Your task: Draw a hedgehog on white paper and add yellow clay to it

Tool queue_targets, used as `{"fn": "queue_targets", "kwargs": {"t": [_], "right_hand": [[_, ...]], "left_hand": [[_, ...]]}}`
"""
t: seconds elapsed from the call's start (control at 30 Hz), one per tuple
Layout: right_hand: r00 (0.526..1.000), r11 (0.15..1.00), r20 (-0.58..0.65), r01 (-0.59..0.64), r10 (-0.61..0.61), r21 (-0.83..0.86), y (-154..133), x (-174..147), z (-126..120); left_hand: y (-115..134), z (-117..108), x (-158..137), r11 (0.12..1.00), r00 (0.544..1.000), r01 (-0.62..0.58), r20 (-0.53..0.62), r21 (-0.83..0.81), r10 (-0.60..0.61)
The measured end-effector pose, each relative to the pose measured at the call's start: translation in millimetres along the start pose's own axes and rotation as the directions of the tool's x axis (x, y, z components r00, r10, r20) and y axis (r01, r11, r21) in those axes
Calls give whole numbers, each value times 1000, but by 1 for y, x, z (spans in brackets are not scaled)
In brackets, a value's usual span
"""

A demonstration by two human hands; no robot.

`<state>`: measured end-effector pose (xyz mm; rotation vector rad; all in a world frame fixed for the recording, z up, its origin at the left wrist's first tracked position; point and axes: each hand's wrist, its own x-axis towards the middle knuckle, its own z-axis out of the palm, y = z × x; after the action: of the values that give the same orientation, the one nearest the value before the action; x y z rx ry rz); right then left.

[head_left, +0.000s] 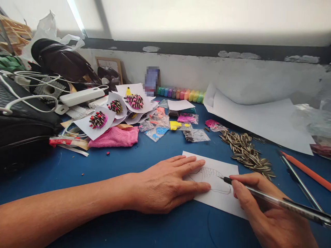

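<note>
A white sheet of paper (222,203) lies on the blue tabletop, carrying a thin line drawing (210,172) of a rounded shape with rows of small curved marks. My left hand (165,184) rests flat on the paper's left part, fingers stretched out, covering some of the drawing. In my right hand (271,210) a black pen with a clear barrel (266,196) is gripped, its tip at the drawing's right side. Just beyond the paper is a heap of striped sunflower seeds (245,151).
Paper pieces with seed-covered clay figures (98,120) lie back left beside a pink cloth (113,137). Small bags of coloured clay (187,118) sit mid-table. A large white sheet (258,113) lies behind the seeds; an orange pen (307,168) lies right. A black bag (23,131) stands left.
</note>
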<state>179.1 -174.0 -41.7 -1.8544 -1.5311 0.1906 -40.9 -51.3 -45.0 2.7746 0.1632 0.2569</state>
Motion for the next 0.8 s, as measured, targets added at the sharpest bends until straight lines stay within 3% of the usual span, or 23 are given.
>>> {"fn": "queue_targets", "kwargs": {"t": [0.2,0.3,0.4,0.6,0.8], "right_hand": [[992,991,-14,-122,123,60,-4,-4,6],[997,995,53,-51,47,86,-1,-1,6],[998,998,40,55,-56,45,3,2,4],[994,996,64,88,-89,17,7,1,4],[995,999,90,41,-41,-1,5,2,4]], "left_hand": [[0,-1,1,1000,1000,9,27,15,-9],[-1,-1,1,1000,1000,12,29,15,-12],[-2,-1,1,1000,1000,14,23,15,-14],[-3,0,1,1000,1000,4,14,6,-4],[-2,1,0,1000,1000,-1,2,2,1]]}}
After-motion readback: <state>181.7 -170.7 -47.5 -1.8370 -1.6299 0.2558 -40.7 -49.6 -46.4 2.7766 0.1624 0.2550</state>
